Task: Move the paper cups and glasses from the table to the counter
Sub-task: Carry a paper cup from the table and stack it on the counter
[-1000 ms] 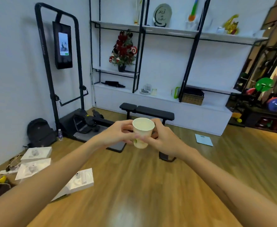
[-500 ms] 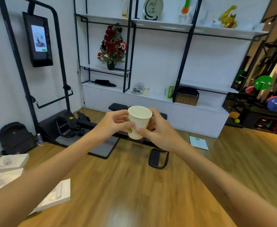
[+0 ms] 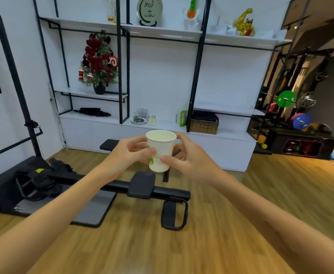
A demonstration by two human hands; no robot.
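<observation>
One cup was in view, a white paper one with a green mark, held upright in the air in front of the person, above the wooden floor. Two hands held it: the left hand from the left, grip closed round its side with the thumb on the front, and the right hand from the right, thumb pinching the lower wall and fingers curled behind. Beyond it stood one white counter under black-framed shelves, carrying one wicker basket, one small tray of what may have been glasses, too blurred to count, and one decorated little tree higher up.
</observation>
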